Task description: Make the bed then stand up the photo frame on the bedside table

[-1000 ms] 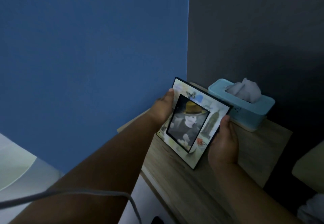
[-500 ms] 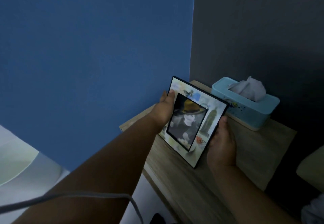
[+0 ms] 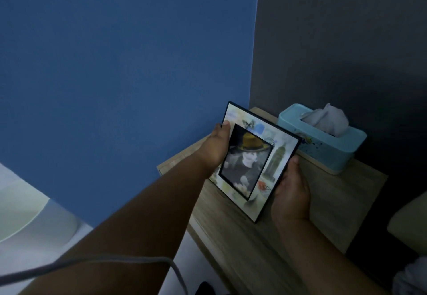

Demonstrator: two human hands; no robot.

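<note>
The photo frame has a dark rim, a pale printed border and a picture of a figure in a yellow hat. It stands tilted back with its lower edge near the top of the wooden bedside table. My left hand grips the frame's left side, thumb on the front. On the frame's right side, near the lower corner, my right hand holds the edge. The back of the frame is hidden.
A light blue tissue box with a tissue sticking out sits just behind the frame at the table's back. A blue wall is to the left, a dark grey wall behind. White bedding lies lower left. A grey cable crosses my left forearm.
The frame has stayed in both hands and shifted only slightly; the view has drifted a little to the left and up.
</note>
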